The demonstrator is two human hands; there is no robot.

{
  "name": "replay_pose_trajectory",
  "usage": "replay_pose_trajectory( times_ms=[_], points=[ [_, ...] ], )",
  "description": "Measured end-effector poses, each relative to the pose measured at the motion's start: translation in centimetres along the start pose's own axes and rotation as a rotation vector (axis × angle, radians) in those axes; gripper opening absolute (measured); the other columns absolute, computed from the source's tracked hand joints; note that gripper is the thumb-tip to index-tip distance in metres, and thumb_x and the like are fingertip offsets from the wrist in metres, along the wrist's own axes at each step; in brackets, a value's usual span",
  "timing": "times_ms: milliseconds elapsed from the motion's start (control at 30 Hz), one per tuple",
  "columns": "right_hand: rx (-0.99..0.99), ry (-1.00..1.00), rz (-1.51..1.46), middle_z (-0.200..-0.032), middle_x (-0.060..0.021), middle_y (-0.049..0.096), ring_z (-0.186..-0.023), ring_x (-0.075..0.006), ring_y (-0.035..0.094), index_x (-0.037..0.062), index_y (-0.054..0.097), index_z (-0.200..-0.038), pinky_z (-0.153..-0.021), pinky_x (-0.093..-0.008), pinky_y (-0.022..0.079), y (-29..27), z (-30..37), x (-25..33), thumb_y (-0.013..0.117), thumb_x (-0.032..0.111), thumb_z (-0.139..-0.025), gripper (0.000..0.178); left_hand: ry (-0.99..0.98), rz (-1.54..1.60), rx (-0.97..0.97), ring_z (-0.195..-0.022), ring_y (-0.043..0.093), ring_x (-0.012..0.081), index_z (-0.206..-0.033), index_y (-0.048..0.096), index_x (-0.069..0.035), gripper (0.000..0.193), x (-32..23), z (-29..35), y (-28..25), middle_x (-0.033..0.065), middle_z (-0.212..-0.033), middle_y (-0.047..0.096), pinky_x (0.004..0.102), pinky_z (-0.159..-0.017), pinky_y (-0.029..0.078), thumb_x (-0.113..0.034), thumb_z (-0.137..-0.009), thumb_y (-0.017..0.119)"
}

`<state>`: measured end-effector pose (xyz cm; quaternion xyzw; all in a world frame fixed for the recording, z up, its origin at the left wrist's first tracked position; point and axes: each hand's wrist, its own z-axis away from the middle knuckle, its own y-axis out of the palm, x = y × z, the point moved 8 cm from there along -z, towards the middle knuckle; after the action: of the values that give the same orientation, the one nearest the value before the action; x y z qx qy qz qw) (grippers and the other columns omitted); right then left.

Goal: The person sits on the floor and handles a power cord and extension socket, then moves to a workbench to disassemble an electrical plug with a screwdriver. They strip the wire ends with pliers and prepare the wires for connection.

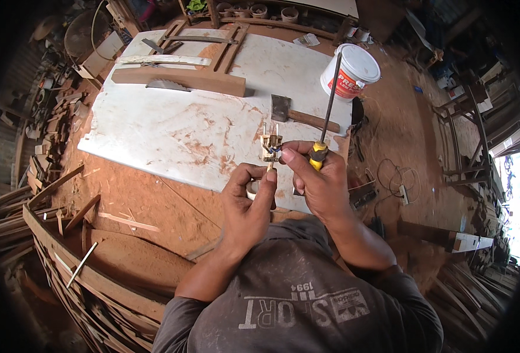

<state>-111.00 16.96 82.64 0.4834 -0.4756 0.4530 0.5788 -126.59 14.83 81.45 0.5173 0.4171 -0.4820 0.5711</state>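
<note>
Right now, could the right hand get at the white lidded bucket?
Probably yes, with a stretch: nothing appears to block the white lidded bucket, though the right hand grips a yellow-handled screwdriver.

The left grip (pixel 247 197) partly hides the pale cable (pixel 270 167) at the opened plug (pixel 271 140), whose wiring (pixel 274 150) is too small to tell; the right grip (pixel 326 181) covers part of the screwdriver handle (pixel 317 157).

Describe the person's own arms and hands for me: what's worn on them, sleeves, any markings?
The left hand and right hand wear no gloves, and the forearms are bare. Dark grey short sleeves cover the upper arms, part of a grey shirt with pale printed lettering and dusty specks.
</note>
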Motion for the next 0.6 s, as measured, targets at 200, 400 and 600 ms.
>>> replay_pose_trajectory(
  times_ms=[200,400,600],
  points=[
    [-0.006,0.051,0.015,-0.062,0.0014,0.059,-0.054,-0.0035,0.05,-0.0052,0.074,-0.097,-0.048,-0.0216,0.038,0.2,-0.4,-0.2,0.075,0.022,-0.092,0.027,0.147,-0.131,-0.013,-0.075,0.055,0.0061,-0.094,0.063,0.002,0.01,-0.6,0.2,0.0,0.0022,-0.081,0.063,0.0223,-0.066,0.044,-0.007,-0.098,0.066],
    [0.044,0.259,-0.149,-0.072,-0.001,0.059,-0.051,-0.0041,0.046,-0.0013,0.068,-0.089,-0.044,-0.0217,0.035,0.9,-0.8,-0.4,0.072,0.01,-0.089,0.012,0.305,-0.301,-0.022,-0.073,0.057,0.0066,-0.095,0.062,0.004,0.011,-1.0,0.1,-0.1,0.0074,-0.081,0.064,0.0245,-0.063,0.045,-0.006,-0.096,0.067],
    [0.067,0.34,-0.262,-0.071,-0.0002,0.058,-0.051,-0.0042,0.047,0.0021,0.065,-0.083,-0.044,-0.0215,0.036,1.6,-0.9,-1.6,0.068,0.009,-0.09,0.01,0.252,-0.281,-0.013,-0.067,0.055,0.0069,-0.1,0.06,0.002,0.015,-0.2,-0.1,-0.2,0.0051,-0.08,0.062,0.0248,-0.058,0.045,-0.012,-0.101,0.063]
  ],
)
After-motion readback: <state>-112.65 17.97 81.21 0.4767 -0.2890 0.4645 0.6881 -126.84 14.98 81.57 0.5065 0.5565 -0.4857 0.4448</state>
